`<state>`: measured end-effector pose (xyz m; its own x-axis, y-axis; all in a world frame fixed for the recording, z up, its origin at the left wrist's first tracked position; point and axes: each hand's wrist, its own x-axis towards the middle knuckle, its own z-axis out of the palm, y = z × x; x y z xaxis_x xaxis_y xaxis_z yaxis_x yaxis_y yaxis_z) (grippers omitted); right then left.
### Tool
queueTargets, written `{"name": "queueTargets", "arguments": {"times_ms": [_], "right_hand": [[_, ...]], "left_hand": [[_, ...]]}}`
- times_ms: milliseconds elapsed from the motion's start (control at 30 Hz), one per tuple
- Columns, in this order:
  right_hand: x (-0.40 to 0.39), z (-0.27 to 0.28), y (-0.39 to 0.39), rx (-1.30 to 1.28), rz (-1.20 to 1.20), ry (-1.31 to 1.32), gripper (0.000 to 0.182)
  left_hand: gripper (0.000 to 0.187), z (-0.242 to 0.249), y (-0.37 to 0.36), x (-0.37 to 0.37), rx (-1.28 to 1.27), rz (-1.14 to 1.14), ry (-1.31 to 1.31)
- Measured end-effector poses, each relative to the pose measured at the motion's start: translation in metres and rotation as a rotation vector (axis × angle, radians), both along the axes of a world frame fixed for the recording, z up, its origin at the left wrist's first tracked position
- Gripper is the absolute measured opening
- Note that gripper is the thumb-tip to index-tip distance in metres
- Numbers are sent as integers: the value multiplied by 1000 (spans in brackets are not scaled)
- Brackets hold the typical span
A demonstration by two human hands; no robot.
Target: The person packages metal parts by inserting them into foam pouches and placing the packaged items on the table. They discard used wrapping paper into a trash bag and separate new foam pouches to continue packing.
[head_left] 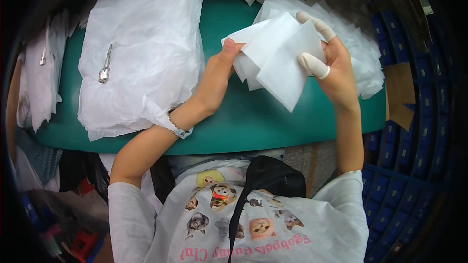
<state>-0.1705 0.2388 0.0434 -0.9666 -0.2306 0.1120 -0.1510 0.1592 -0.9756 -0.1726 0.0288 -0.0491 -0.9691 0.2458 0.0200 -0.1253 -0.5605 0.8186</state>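
Several thin white square sheets (pixel 270 44) are fanned out between my two hands above the table. My left hand (pixel 220 70) pinches their left edge, thumb on top and the other fingers hidden underneath. My right hand (pixel 339 70) wears pale finger cots on the thumb and a finger. It grips the right side of the front white sheet (pixel 290 65), which hangs with one corner pointing down. Behind my right hand lies a loose heap of similar white sheets (pixel 363 63).
A tall stack of larger white sheets (pixel 146 44) covers the left of the green table (pixel 234 129). On it lies a metal socket bit (pixel 105 68). More white sheets (pixel 46 78) and another metal bit (pixel 43 57) are farther left. A cardboard box (pixel 399 90) and blue bins (pixel 390 190) stand right.
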Motion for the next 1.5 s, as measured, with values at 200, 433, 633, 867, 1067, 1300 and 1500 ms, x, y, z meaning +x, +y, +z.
{"name": "queueTargets", "arguments": {"times_ms": [200, 433, 633, 867, 1067, 1300, 1500], "right_hand": [[-2, -20, -7, 136, -159, -54, 46], [1, -17, 1, 196, -334, -53, 29], [13, -17, 3, 81, -368, 129, 23], [27, -44, -15, 252, -89, 428, 29], [33, -51, -12, 250, -462, 895, 36], [48, -56, -13, 765, -263, 766, 43], [47, -40, -24, 848, -102, 750, 34]], "left_hand": [[34, 16, -1, 5, -167, 45, 108], [25, 11, -6, -7, 93, 138, -151], [19, 4, -13, -10, 44, 83, -194], [40, 8, -6, -6, 25, 95, -93], [34, 0, -11, -12, -280, -47, -12], [26, 8, -10, -6, 23, -148, -204], [34, -8, -7, -9, -222, -104, -45]]}}
